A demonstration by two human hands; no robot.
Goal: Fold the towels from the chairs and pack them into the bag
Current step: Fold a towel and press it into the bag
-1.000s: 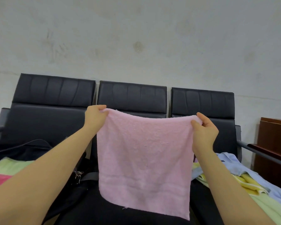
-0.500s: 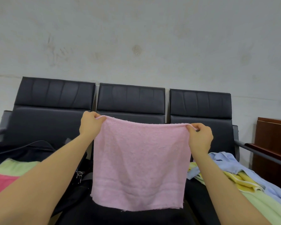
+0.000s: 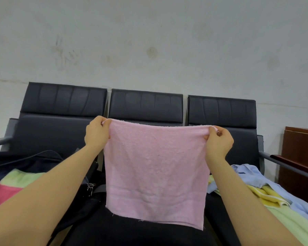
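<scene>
**Pink towel held spread, fold at risk**

The pink towel [image 3: 155, 171] is held spread above the middle chair [image 3: 145, 106]; one top corner is pinched by the left hand [image 3: 97, 134], the other by the right hand [image 3: 219, 142]; if either pinch is loosened, a skewed fold could result.

A pale grey wall [image 3: 149, 41] filled the upper half of the view, its plaster scuffed and marked with a round brownish stain [image 3: 151, 52] above the middle seat back and fainter smudges to the left. At the far right stood a dark reddish-brown wooden cabinet [image 3: 300, 157], its top edge just below the level of the seat backs, and a small bunch of metal keys [image 3: 90, 188] hung low and left of centre against dark fabric
</scene>
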